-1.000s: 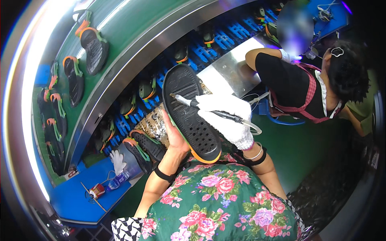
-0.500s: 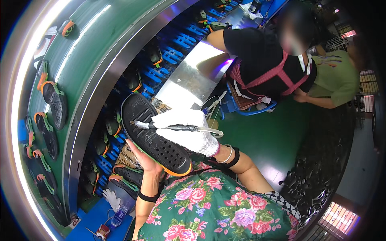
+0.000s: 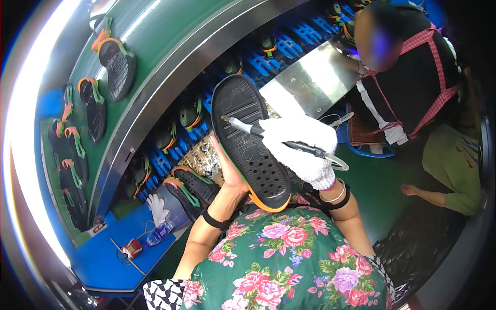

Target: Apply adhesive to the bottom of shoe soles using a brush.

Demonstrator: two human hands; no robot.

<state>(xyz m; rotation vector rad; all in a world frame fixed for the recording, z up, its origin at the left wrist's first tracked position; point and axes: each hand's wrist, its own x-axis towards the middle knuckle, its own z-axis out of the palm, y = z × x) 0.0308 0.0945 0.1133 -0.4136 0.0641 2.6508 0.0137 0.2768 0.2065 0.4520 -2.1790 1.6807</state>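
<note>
My bare left hand (image 3: 232, 175) grips a black sandal (image 3: 253, 155) by its left edge. The sandal's underside faces up, showing grooves, round holes near the heel and an orange rim. In a white knit glove, my right hand (image 3: 305, 147) is closed around a slim pen-like brush (image 3: 242, 125) with a pale tip and a clear tube trailing from its rear end. The brush tip is over the forefoot grooves, close to the left edge of the sole; whether it touches cannot be made out. My left fingers are partly hidden beneath the sandal.
Sandals with orange and green straps (image 3: 114, 67) lie on a green conveyor (image 3: 170, 36). Below its metal rail, more sit among blue racks (image 3: 263, 66). A blue table (image 3: 108, 258) holds a glove (image 3: 157, 207) and bottle (image 3: 159, 235). Another person (image 3: 413, 77) sits at right.
My view has shifted, so the sandal and both hands appear farther right and the sandal stands steeper. The brush stays over the forefoot. The nearby person's head is lower beside the bench.
</note>
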